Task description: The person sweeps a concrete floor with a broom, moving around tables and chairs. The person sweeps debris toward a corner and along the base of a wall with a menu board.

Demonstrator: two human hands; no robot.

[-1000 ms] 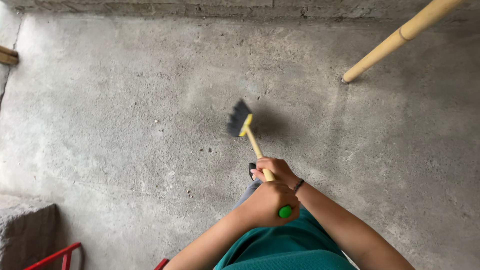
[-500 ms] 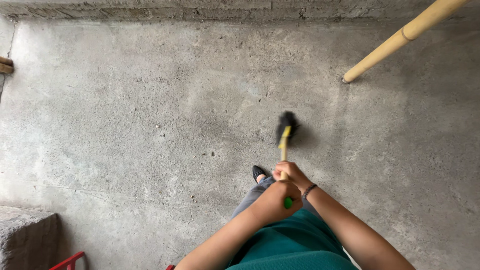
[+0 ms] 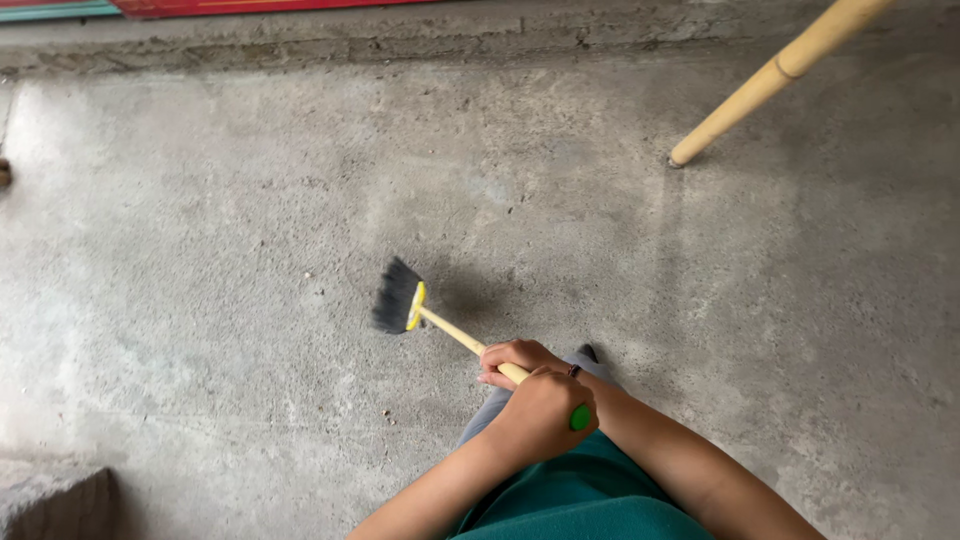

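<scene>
— How were my hands set at that moment?

— Your left hand (image 3: pixel 540 412) was curled shut around the top of the broom handle (image 3: pixel 470 344), right at its green end cap (image 3: pixel 581 417), which poked out past your knuckles. Your right hand (image 3: pixel 518 360) sat just below it on the same yellow shaft, fingers wrapped around it. The two hands were touching, stacked one above the other, both gripping tight with no fingers spread.

— And the broom itself?

— You had the handle slanting away from you, up and to the left. The dark bristle head (image 3: pixel 396 296), with its yellow collar, was on or just above the concrete floor (image 3: pixel 230 230), slightly blurred, so I could not tell whether it touched. Its shadow fell just to the right of it.

— What else was around me?

— Your teal top (image 3: pixel 585 500) filled the bottom edge, with a grey trouser leg (image 3: pixel 490 410) and a dark shoe tip (image 3: pixel 588 352) just beyond your hands. A second yellow pole (image 3: pixel 770 75) leaned in from the upper right, its foot resting on the floor well apart from the broom. A grey block (image 3: pixel 55 500) sat at the lower left corner.
</scene>
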